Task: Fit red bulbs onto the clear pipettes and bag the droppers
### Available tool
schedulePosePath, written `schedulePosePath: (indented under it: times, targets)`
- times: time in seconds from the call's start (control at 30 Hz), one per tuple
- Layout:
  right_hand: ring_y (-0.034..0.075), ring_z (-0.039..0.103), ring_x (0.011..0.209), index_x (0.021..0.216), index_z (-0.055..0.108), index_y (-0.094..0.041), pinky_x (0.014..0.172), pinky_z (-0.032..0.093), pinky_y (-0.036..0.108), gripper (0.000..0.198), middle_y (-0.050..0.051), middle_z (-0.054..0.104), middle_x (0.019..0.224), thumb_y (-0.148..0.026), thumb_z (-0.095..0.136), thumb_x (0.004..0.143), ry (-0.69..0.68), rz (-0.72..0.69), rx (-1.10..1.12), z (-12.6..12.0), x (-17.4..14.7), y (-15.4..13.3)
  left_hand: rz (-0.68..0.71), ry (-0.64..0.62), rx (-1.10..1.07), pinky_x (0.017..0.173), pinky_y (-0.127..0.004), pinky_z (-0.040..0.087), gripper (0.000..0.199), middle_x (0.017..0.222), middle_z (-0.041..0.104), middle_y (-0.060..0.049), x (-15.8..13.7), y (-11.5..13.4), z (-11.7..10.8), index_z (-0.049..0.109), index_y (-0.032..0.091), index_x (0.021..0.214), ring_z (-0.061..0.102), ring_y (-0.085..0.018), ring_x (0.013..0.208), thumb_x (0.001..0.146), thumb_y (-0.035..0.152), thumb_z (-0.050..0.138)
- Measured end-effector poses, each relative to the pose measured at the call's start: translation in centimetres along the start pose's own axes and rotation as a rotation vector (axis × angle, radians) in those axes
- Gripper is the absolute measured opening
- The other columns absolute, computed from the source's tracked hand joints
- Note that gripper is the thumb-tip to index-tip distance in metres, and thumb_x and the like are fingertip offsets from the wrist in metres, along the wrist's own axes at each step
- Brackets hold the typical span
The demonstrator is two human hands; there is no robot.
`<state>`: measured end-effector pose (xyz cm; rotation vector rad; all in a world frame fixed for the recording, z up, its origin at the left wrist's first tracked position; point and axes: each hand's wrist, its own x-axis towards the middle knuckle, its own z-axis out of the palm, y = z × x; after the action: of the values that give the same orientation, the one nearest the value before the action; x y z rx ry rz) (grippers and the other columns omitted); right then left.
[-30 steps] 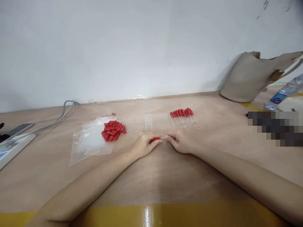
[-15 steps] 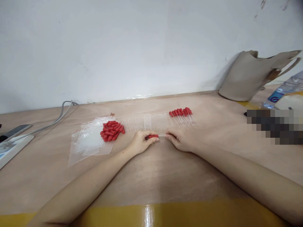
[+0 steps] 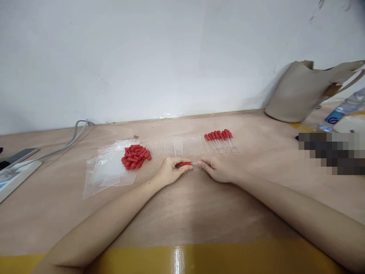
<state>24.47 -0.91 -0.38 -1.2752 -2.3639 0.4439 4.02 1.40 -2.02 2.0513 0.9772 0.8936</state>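
Note:
My left hand [image 3: 171,170] is closed around a red rubber dropper bulb [image 3: 184,164] at the middle of the table. From the bulb's right end runs a clear dropper tube [image 3: 195,163], its other end pinched by the thumb and fingers of my right hand [image 3: 213,169]. Just beyond my hands lies a row of clear tubes [image 3: 171,147]. A heap of loose red bulbs [image 3: 134,156] sits to their left, partly on clear plastic bags [image 3: 107,171]. Several droppers with red bulbs [image 3: 219,137] lie side by side at the row's right end.
A beige bag [image 3: 296,91] leans by the wall at the right, with a plastic bottle [image 3: 339,114] next to it. A grey cable [image 3: 71,140] runs along the left, near a white-edged flat object [image 3: 23,179]. Yellow tape [image 3: 142,260] crosses the table's near edge.
Both hands keep nearly the same place and grip on the bulb and tube. The whole view has shifted very slightly; nothing else has visibly moved.

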Motion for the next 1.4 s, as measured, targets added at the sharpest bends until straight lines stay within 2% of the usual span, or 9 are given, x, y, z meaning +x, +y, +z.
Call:
schedulePosePath:
  times: [0.23,0.33,0.47,0.6,0.7,0.97,1.13,1.23,1.4]
  targets:
    - [0.015,0.051,0.066,0.081,0.051,-0.019,0.058,0.033,0.024,0.025,0.005,0.061,0.079,-0.033,0.033,0.090,0.018,0.148,-0.086,-2.1,-0.3,1.2,-0.028,0.093,0.091,0.061,-0.025,0.048,0.052,0.080,0.061,-0.002,0.4,-1.0,0.0,0.049,0.017,0.118,0.055,-0.010,0.062,0.072,0.034,0.067]
    - [0.015,0.055,0.070,0.078,0.054,-0.018,0.062,0.037,0.024,0.025,0.005,0.063,0.078,-0.029,0.033,0.088,0.154,0.324,-0.032,-3.4,0.1,3.0,-0.021,0.050,0.130,0.056,-0.021,0.043,0.044,0.073,0.053,0.003,0.5,-0.9,-0.1,0.047,0.018,0.113,0.049,-0.008,0.057,0.074,0.031,0.063]
    - [0.018,0.057,0.065,0.061,0.057,-0.017,0.061,0.038,0.027,0.033,0.007,0.065,0.067,-0.026,0.034,0.083,0.138,0.603,-0.125,-5.6,1.3,5.1,-0.025,-0.027,0.174,0.054,-0.021,0.039,0.031,0.068,0.048,0.004,0.6,-0.5,0.0,0.050,0.017,0.104,0.045,-0.007,0.054,0.077,0.029,0.059]
    - [0.027,0.061,0.076,0.077,0.065,-0.014,0.061,0.039,0.032,0.037,0.015,0.066,0.082,-0.035,0.036,0.082,0.162,0.763,-0.352,-6.2,2.3,6.6,-0.021,-0.030,0.182,0.054,-0.021,0.039,0.029,0.068,0.048,0.004,0.6,-0.5,0.0,0.051,0.017,0.102,0.044,-0.007,0.054,0.077,0.030,0.058]
    - [0.030,0.061,0.083,0.089,0.065,-0.012,0.064,0.041,0.035,0.037,0.019,0.065,0.090,-0.035,0.036,0.081,0.147,0.780,-0.421,-5.5,2.7,6.9,-0.016,-0.039,0.180,0.054,-0.021,0.039,0.029,0.067,0.048,0.004,0.6,-0.5,0.0,0.051,0.017,0.102,0.044,-0.008,0.054,0.078,0.030,0.058]
    - [0.031,0.060,0.086,0.089,0.064,-0.009,0.068,0.041,0.037,0.041,0.020,0.064,0.089,-0.040,0.037,0.083,0.054,0.784,-0.478,-5.1,2.0,5.8,-0.017,-0.047,0.204,0.053,-0.021,0.039,0.028,0.067,0.048,0.004,0.6,-0.4,-0.1,0.053,0.017,0.101,0.044,-0.008,0.054,0.078,0.032,0.057]
    - [0.025,0.061,0.081,0.076,0.064,-0.017,0.067,0.042,0.033,0.040,0.011,0.065,0.083,-0.047,0.039,0.082,0.091,0.649,-0.402,-4.1,2.4,4.6,-0.002,-0.050,0.230,0.054,-0.022,0.039,0.026,0.067,0.049,0.003,0.7,-0.6,0.0,0.055,0.016,0.100,0.044,-0.008,0.053,0.079,0.032,0.057]
    - [0.024,0.060,0.080,0.074,0.064,-0.019,0.068,0.042,0.032,0.033,0.009,0.065,0.082,-0.043,0.042,0.081,0.105,0.581,-0.363,-2.9,3.4,3.4,0.001,-0.046,0.246,0.054,-0.022,0.040,0.025,0.067,0.051,0.003,0.7,-0.6,0.1,0.057,0.016,0.097,0.045,-0.008,0.054,0.078,0.032,0.056]
    - [0.028,0.060,0.089,0.087,0.066,-0.013,0.072,0.042,0.037,0.025,0.016,0.065,0.090,-0.027,0.048,0.078,0.100,0.611,-0.404,-1.6,5.9,2.4,0.007,-0.044,0.272,0.053,-0.021,0.040,0.020,0.066,0.052,0.002,0.7,-0.4,0.1,0.060,0.016,0.091,0.045,-0.009,0.055,0.079,0.032,0.056]
